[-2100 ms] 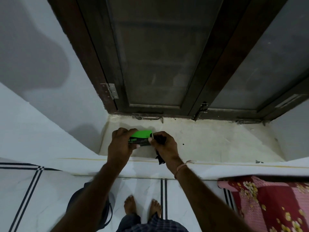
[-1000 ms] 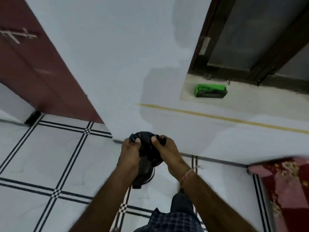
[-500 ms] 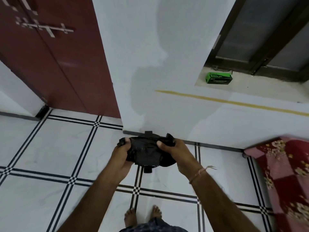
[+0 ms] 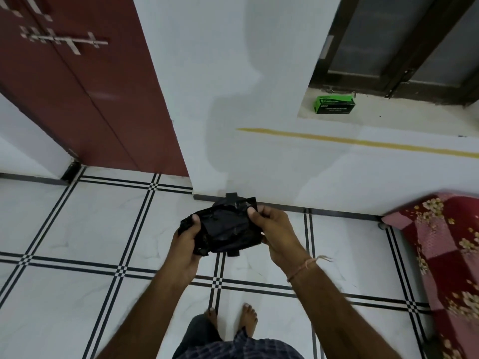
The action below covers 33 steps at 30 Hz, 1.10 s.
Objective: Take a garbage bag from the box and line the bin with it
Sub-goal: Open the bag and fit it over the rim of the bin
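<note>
Garbage bag (image 4: 228, 229), black and crumpled, held above the tiled floor (image 4: 77, 242), left hand (image 4: 185, 244) and right hand (image 4: 278, 237) each with fingers pinched on a side. Green box (image 4: 334, 104) sits on the window ledge (image 4: 401, 120), well apart.

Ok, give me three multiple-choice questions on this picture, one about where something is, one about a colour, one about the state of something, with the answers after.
1. Where is the box?
A. on the window ledge
B. on the floor tiles
C. in the left hand

2. What colour is the garbage bag?
A. green
B. black
C. white

3. What state is the garbage bag in?
A. spread fully open
B. crumpled and folded between both hands
C. lying on the floor

Answers: 1 A, the green box sits on the ledge below the window frame. 2 B, the plastic is black. 3 B, the left hand and the right hand pinch it at either side and it is bunched up.
</note>
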Motion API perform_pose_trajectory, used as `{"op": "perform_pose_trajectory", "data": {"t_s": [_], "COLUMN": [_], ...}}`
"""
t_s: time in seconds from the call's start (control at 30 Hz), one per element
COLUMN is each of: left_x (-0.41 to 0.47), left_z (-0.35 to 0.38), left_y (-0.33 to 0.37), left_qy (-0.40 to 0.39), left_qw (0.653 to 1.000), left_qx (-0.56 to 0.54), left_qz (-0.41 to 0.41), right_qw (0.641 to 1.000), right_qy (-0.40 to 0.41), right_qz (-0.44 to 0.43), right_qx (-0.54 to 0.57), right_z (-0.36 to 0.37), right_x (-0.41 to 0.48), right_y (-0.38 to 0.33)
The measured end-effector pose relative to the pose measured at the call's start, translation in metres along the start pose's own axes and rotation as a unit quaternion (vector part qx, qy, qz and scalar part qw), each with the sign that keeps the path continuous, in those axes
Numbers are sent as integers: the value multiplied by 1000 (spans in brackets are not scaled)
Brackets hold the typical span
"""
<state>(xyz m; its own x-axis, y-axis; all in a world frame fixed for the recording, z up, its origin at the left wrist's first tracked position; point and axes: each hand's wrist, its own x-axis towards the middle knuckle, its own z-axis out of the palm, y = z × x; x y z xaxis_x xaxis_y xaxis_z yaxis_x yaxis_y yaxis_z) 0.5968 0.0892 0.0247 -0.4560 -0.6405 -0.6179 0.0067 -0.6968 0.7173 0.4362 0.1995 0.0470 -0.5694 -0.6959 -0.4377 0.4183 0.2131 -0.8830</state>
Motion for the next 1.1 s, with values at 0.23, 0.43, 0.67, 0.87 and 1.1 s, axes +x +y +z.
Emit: {"op": "perform_pose_trajectory", "data": {"t_s": [0.23, 0.43, 0.67, 0.87, 1.1], "left_x": [-10, -4, -1, 4, 2], "left_z": [-13, 3, -1, -18, -15], "left_y": [9, 55, 69, 79, 87], "left_qy": [-120, -206, -129, -178, -136], "left_qw": [940, 934, 969, 965, 978], "left_qx": [279, 228, 130, 141, 93], "left_qz": [152, 181, 165, 135, 126], "right_qw": [977, 980, 994, 993, 962], "right_qy": [-107, -120, -14, 68, 130], "right_qz": [-119, -115, -26, -92, -206], "right_qx": [-138, -108, 106, 29, -124], "right_z": [14, 35, 69, 79, 108], "right_x": [4, 14, -1, 3, -8], "right_y": [-19, -51, -23, -11, -14]}}
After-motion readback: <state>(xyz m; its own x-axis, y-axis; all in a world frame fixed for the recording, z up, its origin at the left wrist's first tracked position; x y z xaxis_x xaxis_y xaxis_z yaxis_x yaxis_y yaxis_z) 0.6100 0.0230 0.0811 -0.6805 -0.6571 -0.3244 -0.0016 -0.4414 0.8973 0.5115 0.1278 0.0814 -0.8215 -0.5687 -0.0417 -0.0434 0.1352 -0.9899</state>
